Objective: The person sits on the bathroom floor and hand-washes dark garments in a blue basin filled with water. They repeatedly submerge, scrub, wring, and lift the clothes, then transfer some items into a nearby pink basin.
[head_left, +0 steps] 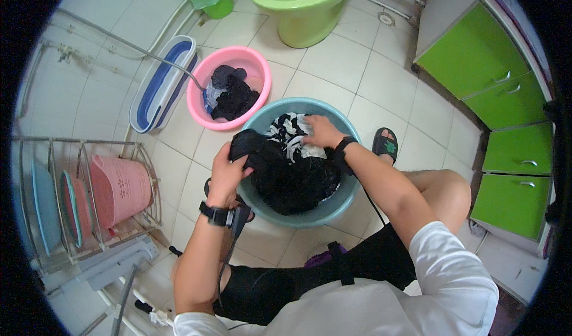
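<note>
A teal basin (344, 200) on the tiled floor holds dark wet clothes (292, 181) and a black-and-white patterned garment (291, 134). My left hand (225, 170) grips a black garment (250, 145) at the basin's left rim. My right hand (322, 131) presses down on the patterned garment at the far side of the basin, fingers closed on the cloth. Both wrists wear black bands. Just behind the teal basin, a pink basin (257, 63) contains more dark clothes (233, 95).
A blue-and-white folding tub (156, 89) leans by the wall at left. A green toilet (302, 9) stands at the back, green cabinets (476, 56) at right. A wire rack (83, 200) with a pink basket is at left. My sandalled foot (385, 143) rests beside the teal basin.
</note>
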### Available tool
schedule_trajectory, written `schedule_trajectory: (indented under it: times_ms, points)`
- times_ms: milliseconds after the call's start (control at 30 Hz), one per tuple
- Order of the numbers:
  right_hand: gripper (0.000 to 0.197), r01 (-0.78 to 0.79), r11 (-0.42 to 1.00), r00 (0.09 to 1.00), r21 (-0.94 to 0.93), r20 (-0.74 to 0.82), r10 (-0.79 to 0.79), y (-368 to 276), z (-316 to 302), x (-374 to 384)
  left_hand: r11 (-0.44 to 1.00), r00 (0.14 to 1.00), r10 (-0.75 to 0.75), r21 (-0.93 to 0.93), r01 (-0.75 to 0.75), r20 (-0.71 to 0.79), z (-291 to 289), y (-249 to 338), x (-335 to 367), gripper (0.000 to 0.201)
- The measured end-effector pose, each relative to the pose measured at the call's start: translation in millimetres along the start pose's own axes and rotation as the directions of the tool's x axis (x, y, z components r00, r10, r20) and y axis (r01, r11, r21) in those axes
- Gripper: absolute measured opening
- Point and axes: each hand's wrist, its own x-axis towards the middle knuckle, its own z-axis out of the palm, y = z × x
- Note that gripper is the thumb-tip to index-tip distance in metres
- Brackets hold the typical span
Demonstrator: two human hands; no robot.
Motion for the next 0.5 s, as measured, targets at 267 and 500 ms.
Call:
schedule_trajectory:
  times_ms: [267,500]
  points:
    - [0.093,-0.101,0.982,0.931,-0.158,0.332,0.150,42.3,72.0,27.2,0.933,0.998,-0.059,-0.356,0.056,0.004,-48.8,29.3,-11.7,0.030]
    - [0.050,0.256,0.966,0.871,0.045,0.422,-0.250,10.8,54.1,-43.2,0.954,0.999,0.034,-0.299,-0.031,0.005,-68.1,51.6,-16.6,0.036]
